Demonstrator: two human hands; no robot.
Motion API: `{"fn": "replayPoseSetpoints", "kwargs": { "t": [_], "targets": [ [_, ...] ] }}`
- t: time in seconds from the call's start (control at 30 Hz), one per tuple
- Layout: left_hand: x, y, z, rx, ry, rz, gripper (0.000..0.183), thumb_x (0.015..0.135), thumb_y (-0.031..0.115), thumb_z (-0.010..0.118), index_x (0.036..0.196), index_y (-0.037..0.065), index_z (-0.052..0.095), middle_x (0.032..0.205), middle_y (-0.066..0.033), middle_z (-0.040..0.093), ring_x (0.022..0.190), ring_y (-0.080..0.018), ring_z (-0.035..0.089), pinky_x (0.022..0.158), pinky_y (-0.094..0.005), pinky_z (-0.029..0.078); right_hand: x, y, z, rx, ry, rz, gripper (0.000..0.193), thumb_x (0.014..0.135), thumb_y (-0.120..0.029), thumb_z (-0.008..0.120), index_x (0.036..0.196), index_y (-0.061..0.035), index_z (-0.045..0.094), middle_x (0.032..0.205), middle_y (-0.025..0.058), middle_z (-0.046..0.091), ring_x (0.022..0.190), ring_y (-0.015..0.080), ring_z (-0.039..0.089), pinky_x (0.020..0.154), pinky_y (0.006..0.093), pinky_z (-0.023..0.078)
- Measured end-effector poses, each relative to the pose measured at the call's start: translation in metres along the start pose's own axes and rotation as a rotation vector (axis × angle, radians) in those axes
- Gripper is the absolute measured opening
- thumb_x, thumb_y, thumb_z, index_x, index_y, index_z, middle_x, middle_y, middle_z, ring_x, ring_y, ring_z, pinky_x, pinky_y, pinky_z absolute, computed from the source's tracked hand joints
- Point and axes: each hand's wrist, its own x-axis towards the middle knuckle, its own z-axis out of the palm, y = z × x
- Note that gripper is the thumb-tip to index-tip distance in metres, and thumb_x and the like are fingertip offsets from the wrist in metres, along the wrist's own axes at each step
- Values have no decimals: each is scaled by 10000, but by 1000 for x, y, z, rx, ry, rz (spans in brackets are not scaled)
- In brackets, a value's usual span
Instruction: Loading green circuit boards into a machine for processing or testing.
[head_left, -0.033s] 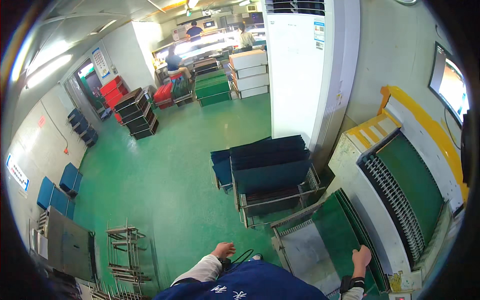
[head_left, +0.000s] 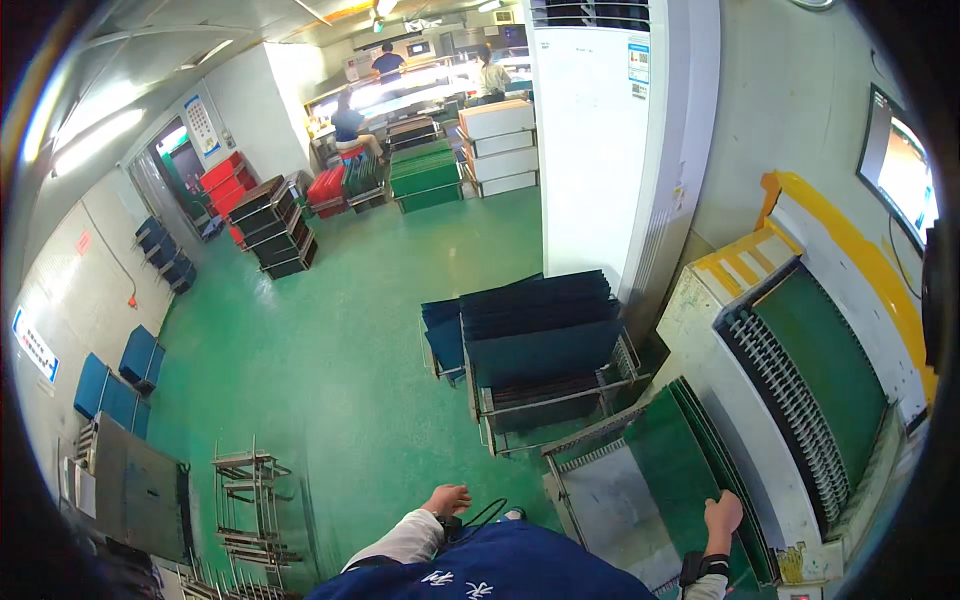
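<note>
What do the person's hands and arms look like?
The left hand and right hand wear no gloves. Pale sleeves cover the forearms. Each wrist has a dark band, and a thin black cord loops beside the left one.

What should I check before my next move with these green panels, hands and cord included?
1. Right hand at the green panels: ok, curled at an edge.
2. Number of panels gripped: cannot tell, fingertips are hidden.
3. Left hand free: ok, loosely curled, nothing visible in it.
4. Black cord away from the panels: ok, it loops beside the left wrist.
5. Panels within the metal rack: ok, grouped toward its right side.
6. Machine bed bare: not ok, a green sheet lies there.
</note>
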Motion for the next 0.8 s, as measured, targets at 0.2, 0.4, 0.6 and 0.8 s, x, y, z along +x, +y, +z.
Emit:
{"fn": "replayPoseSetpoints", "kwargs": {
  "t": [0.2, 0.4, 0.6, 0.8],
  "targets": [
    [-23, 10, 16, 78, 113, 14, 288, 855, 216, 554, 1062, 20, 511, 946, -138, 603, 752, -260, 613, 566, -344, 505, -2, -3, -3, 0, 4, 2, 310, 644, -197, 713, 869, -6, 621, 885, 192, 622, 866, 350, 595, 745, 431, 469],
    [-30, 12, 19, 76, 122, 26, 306, 860, 211, 548, 1090, 19, 486, 973, -158, 591, 755, -263, 610, 566, -345, 503, -1, -1, 0, -26, 1, -5, 301, 655, -196, 716, 867, -6, 618, 894, 188, 623, 875, 350, 595, 747, 427, 472],
    [-36, 14, 25, 67, 118, 24, 273, 855, 205, 558, 1060, 33, 501, 923, -148, 606, 690, -259, 612, 513, -338, 500, -3, 1, 3, -49, 63, -45, 269, 658, -198, 708, 844, -23, 623, 852, 169, 629, 827, 329, 607, 713, 417, 472],
    [-38, 15, 19, 13, 10, -19, 258, 846, 226, 583, 1033, 67, 503, 966, -105, 591, 747, -218, 600, 603, -340, 484, -3, 1, 4, -47, 86, -55, 250, 650, -199, 703, 790, -12, 615, 810, 184, 624, 796, 345, 608, 681, 428, 474]
  ]
}}
